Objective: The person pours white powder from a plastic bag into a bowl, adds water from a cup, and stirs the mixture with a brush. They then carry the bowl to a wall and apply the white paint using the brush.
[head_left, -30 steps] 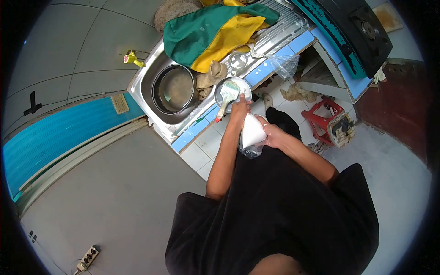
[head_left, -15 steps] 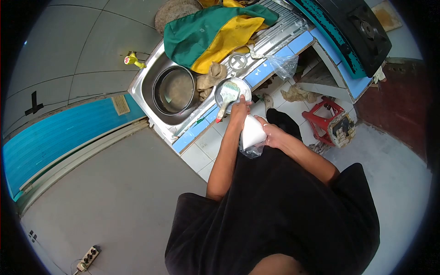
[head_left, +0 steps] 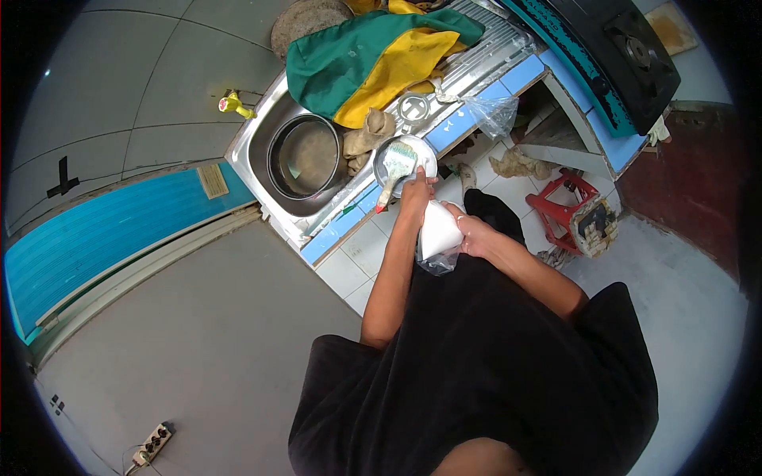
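A clear plastic bag of white powder (head_left: 439, 232) is held between my two hands, close to the front of my shirt. My right hand (head_left: 475, 236) is closed round the bag's right side. At the bag's upper end, my left hand (head_left: 416, 193) has its fingers closed, with fingertips by the rim of a metal bowl (head_left: 380, 170). The exact hold of those fingers is partly hidden. White material lies in the bowl. Across it rests a whitish, green-marked brush (head_left: 394, 170), its red-tipped handle sticking out over the near rim.
Left of the bowl is a steel sink (head_left: 259, 151) with a dark round pan (head_left: 274, 163). A green and yellow cloth (head_left: 341, 67) covers part of the drainboard. A stove (head_left: 619, 55) stands at upper right, a red stool (head_left: 556, 210) below it on the floor.
The view has shifted very slightly. My hands, the bag and the bowl keep nearly the same positions relative to each other.
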Demonstrator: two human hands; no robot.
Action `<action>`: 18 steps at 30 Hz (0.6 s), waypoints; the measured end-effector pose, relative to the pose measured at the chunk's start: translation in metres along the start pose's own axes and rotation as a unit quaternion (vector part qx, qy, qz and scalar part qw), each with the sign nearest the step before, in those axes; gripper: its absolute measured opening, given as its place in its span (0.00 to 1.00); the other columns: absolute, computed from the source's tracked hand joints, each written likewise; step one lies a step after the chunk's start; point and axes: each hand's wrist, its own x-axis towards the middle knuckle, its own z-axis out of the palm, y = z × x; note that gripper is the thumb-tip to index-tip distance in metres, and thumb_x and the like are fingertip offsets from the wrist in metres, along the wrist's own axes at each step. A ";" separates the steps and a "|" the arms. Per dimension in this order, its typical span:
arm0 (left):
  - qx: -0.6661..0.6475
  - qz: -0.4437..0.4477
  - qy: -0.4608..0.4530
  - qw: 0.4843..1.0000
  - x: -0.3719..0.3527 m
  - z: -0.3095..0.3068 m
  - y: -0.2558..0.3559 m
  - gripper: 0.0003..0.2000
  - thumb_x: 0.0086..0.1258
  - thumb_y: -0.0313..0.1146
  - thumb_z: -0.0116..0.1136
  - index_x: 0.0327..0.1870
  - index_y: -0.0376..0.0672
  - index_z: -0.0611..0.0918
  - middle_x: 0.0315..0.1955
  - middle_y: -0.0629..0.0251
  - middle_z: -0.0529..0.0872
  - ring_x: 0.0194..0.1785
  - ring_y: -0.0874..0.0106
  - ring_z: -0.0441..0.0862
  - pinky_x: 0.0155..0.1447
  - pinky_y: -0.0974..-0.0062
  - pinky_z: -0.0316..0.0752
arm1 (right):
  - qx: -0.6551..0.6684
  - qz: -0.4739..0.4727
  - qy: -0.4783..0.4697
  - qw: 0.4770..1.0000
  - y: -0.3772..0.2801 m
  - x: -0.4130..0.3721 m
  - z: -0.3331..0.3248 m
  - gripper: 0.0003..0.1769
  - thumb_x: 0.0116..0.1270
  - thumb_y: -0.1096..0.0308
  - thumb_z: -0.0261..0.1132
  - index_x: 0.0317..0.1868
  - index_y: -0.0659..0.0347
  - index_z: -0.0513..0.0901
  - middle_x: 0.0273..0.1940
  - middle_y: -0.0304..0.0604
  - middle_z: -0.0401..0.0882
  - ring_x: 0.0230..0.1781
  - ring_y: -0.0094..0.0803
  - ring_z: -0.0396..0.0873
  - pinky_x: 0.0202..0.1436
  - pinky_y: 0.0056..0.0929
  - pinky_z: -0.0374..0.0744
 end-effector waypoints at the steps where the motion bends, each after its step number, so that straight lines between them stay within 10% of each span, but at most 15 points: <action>1: -0.007 0.001 -0.004 1.000 0.001 0.000 -0.001 0.26 0.77 0.54 0.41 0.39 0.37 0.82 0.26 0.67 0.74 0.28 0.76 0.68 0.33 0.77 0.67 | 0.000 0.000 -0.001 1.000 0.000 -0.002 0.001 0.24 0.78 0.57 0.44 0.72 0.34 0.60 0.56 0.37 0.76 0.49 0.37 0.80 0.45 0.49 0.82; 18: -0.002 -0.008 0.013 1.000 -0.001 0.004 -0.002 0.25 0.77 0.51 0.43 0.39 0.34 0.82 0.23 0.68 0.75 0.24 0.78 0.67 0.29 0.79 0.65 | -0.010 -0.033 0.001 0.999 0.006 -0.010 0.000 0.25 0.75 0.48 0.47 0.70 0.35 0.63 0.58 0.37 0.75 0.54 0.41 0.77 0.53 0.55 0.77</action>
